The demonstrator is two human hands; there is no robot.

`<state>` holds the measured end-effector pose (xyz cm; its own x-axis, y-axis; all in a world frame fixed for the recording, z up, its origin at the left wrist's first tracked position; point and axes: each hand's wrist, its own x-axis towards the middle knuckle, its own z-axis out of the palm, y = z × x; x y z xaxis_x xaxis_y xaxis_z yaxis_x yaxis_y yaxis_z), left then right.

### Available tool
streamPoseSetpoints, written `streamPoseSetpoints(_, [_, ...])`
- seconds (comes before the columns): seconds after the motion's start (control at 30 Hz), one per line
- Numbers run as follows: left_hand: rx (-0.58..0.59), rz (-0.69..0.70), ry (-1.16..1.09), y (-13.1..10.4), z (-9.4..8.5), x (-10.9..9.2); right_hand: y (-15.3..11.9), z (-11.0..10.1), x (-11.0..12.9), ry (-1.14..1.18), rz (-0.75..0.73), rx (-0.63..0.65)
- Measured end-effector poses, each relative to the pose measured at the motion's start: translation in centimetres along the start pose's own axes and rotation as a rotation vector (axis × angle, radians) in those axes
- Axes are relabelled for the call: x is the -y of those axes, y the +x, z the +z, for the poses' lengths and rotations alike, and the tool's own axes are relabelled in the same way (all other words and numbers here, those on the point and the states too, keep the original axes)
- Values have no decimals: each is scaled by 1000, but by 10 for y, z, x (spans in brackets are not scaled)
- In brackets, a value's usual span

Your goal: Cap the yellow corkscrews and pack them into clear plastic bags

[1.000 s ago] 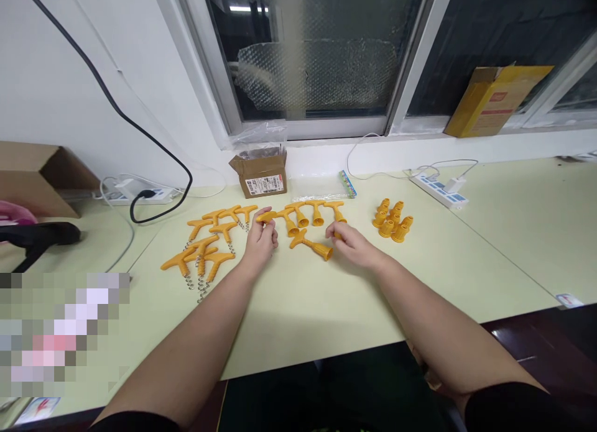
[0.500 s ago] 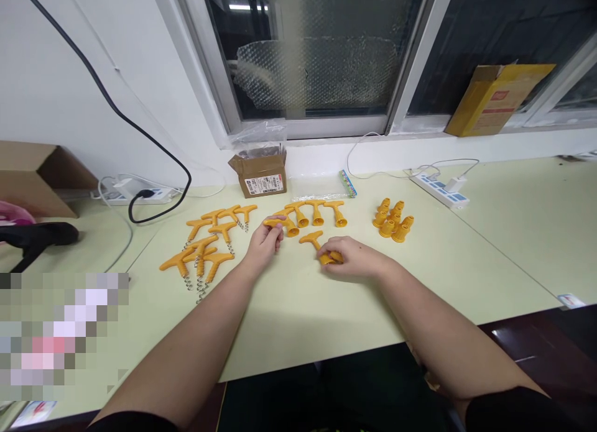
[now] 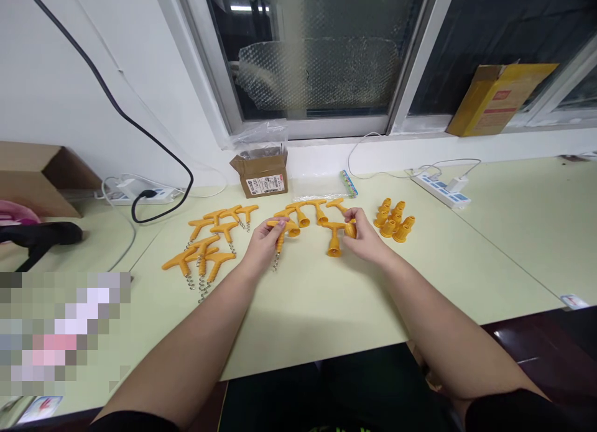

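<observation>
My left hand (image 3: pixel 262 242) pinches the T-handle of a yellow corkscrew (image 3: pixel 279 240), its metal spiral pointing down and bare. My right hand (image 3: pixel 367 238) is closed around a yellow cone sleeve (image 3: pixel 351 228), mostly hidden by the fingers. Just left of those fingers, a T-handled piece fitted with a cone sleeve (image 3: pixel 334 244) lies on the table; I cannot tell whether they touch it. Behind both hands is a row of similar sleeved T-handles (image 3: pixel 321 214). Several bare-spiral corkscrews (image 3: pixel 201 248) lie to the left, and loose cone sleeves (image 3: pixel 394 222) stand in a group at right.
At the wall sit a small open carton (image 3: pixel 263 176) and a clear plastic bag (image 3: pixel 317 187). Power strips lie at right (image 3: pixel 441 189) and left (image 3: pixel 161 197), with a black cable (image 3: pixel 116 109) hanging down. A yellow box (image 3: pixel 501 99) leans on the window.
My right hand has moved up and right. The sleeved T-handle beside it now lies farther right and is turned upright. My left hand has tilted its corkscrew, so the spiral shows.
</observation>
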<state>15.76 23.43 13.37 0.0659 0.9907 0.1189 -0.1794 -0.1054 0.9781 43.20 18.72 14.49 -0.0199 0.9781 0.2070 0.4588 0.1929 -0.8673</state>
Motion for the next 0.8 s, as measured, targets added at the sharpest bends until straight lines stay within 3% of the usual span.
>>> streamPoseSetpoints(0.13, [36, -97, -130, -1, 4, 1, 1, -1, 3, 173, 120, 6])
streamPoseSetpoints(0.37, [62, -266, -317, -1, 3, -4, 0, 6, 6, 248, -62, 20])
streamPoseSetpoints(0.8, [131, -213, -249, -6, 9, -5, -2, 11, 9, 268, -53, 55])
